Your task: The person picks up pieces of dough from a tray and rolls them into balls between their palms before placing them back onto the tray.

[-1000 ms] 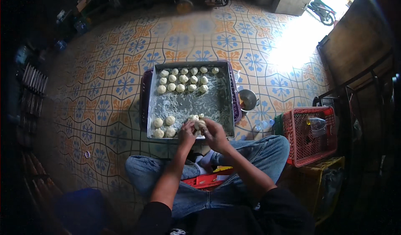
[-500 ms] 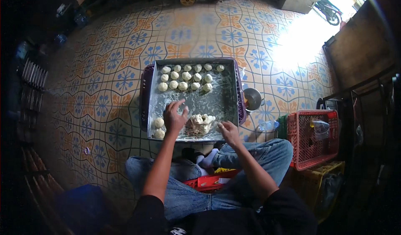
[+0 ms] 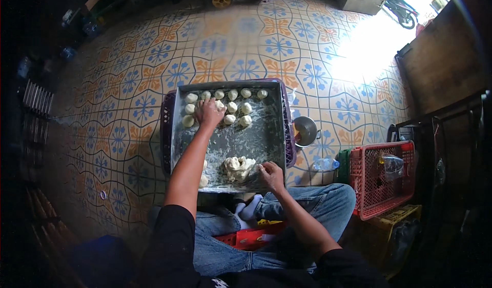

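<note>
A square metal tray (image 3: pixel 256 142), dusted with flour, holds rows of pale dough balls (image 3: pixel 245 121) at its far side. Over the left part of these rows reaches my left hand (image 3: pixel 209 114), fingers stretched out and apart, covering some balls; whether it touches one is hidden. A rough lump of dough (image 3: pixel 238 168) rests near the tray's front edge. Just right of the lump is my right hand (image 3: pixel 271 176), its fingers pinched together; anything in them is too small to make out. My left forearm partly hides two dough balls (image 3: pixel 204 181) at the near left.
The tray sits on a purple crate (image 3: pixel 290 134). To its right are a metal pot (image 3: pixel 306 131), a clear plastic bottle (image 3: pixel 326 164) and a red crate (image 3: pixel 366 185). My crossed legs (image 3: pixel 328 206) are close to the tray's front edge.
My left hand has moved away from me, from beside the dough lump to the far rows of balls. My right hand remains beside the lump. The whole view has shifted slightly.
</note>
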A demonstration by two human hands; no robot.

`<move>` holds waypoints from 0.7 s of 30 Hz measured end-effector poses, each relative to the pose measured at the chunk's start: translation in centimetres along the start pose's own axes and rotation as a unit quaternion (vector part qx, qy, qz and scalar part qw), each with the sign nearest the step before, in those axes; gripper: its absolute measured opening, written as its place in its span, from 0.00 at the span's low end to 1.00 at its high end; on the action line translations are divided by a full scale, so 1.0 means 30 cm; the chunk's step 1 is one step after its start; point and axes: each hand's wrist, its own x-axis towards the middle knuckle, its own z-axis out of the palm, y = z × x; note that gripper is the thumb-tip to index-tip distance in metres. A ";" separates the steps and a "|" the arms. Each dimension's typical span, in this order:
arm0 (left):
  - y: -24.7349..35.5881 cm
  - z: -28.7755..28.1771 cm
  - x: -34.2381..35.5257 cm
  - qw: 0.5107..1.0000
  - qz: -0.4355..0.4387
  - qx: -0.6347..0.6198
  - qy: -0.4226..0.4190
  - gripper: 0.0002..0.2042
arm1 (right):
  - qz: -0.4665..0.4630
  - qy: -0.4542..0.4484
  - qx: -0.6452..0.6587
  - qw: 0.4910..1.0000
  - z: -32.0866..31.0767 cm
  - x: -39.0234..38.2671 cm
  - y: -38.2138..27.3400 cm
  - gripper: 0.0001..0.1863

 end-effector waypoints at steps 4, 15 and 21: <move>0.162 0.026 0.014 0.987 -0.016 0.136 -0.089 0.29 | 0.021 0.026 -0.018 0.999 -0.046 0.010 0.057 0.12; -0.012 0.003 0.015 0.996 0.077 0.021 0.045 0.10 | 0.043 0.020 0.008 0.999 -0.002 0.014 0.034 0.14; 0.068 -0.095 -0.057 0.992 0.014 -0.110 0.052 0.08 | 0.084 0.011 -0.009 0.996 -0.027 0.016 0.053 0.15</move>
